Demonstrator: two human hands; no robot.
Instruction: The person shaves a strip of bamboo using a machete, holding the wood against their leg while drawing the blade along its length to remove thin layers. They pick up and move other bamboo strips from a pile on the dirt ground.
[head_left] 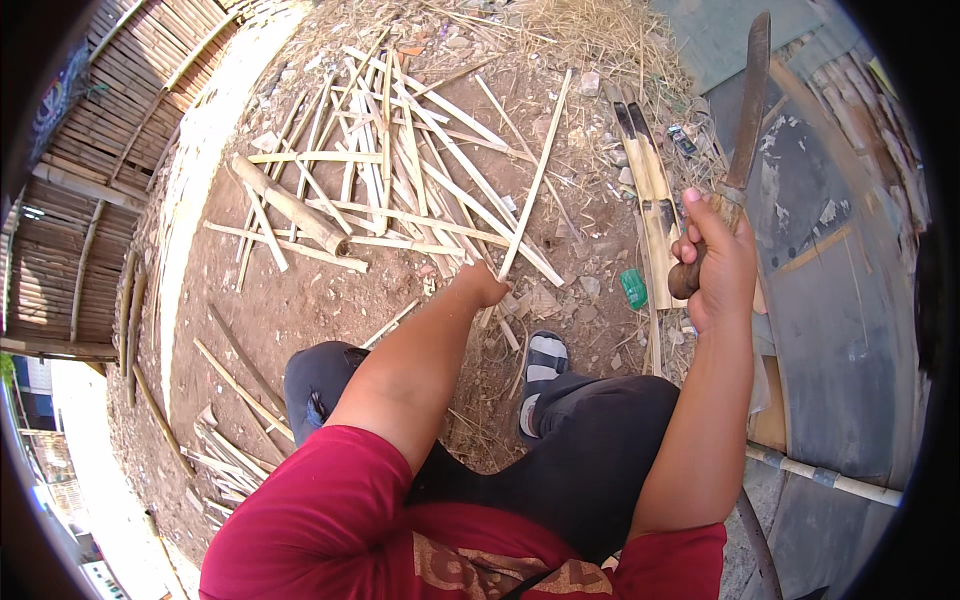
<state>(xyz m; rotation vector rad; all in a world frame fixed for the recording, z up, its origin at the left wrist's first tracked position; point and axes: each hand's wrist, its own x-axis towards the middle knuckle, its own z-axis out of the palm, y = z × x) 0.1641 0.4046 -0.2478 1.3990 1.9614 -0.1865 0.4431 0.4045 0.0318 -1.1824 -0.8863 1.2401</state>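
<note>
My right hand point(715, 255) is closed around the wooden handle of a machete point(752, 110), its long dark blade pointing up and away, slightly curved at the tip. Low over the ground in the middle, my left hand point(485, 284) is closed, its fingers mostly hidden behind the back of the hand. A pale bamboo strip point(540, 170) runs from beside that hand toward the far side, and its near end seems to be in the grip. Beyond lies a loose, crisscrossed pile of split bamboo strips point(390, 150). A thicker round bamboo piece point(290, 203) rests on the pile's left side.
Split bamboo with dark burnt ends point(650, 190) lies left of the machete, beside a crumpled green plastic piece point(633, 288). Grey sheets point(830, 330) cover the right side. A bamboo slat wall point(75, 260) stands left. More strips point(225, 460) lie near left. My sandalled foot point(545, 360) is between.
</note>
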